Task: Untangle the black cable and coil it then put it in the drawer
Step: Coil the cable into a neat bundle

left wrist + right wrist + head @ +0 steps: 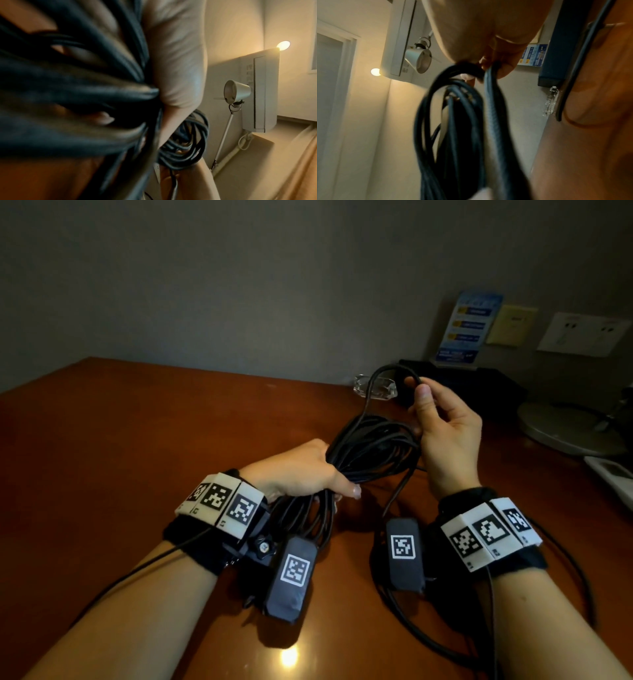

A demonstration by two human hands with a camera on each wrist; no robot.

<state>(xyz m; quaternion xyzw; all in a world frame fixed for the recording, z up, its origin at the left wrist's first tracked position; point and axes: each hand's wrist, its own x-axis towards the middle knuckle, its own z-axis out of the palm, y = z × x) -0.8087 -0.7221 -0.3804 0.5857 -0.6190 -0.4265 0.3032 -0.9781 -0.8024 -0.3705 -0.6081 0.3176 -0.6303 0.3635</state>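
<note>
Head view | I see left hand clenched around cable bundle over desk | right hand pinches loose loop beyond bundle, nearer for next wrap | drawer unseen

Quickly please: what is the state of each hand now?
Left hand: closed around the bundled loops of the black cable.
Right hand: fingers pinch one raised loop of the same cable.

cable: black | table: reddish-brown | wrist bands: white, black square-code pattern | wall card, upper right: blue, yellow
</note>
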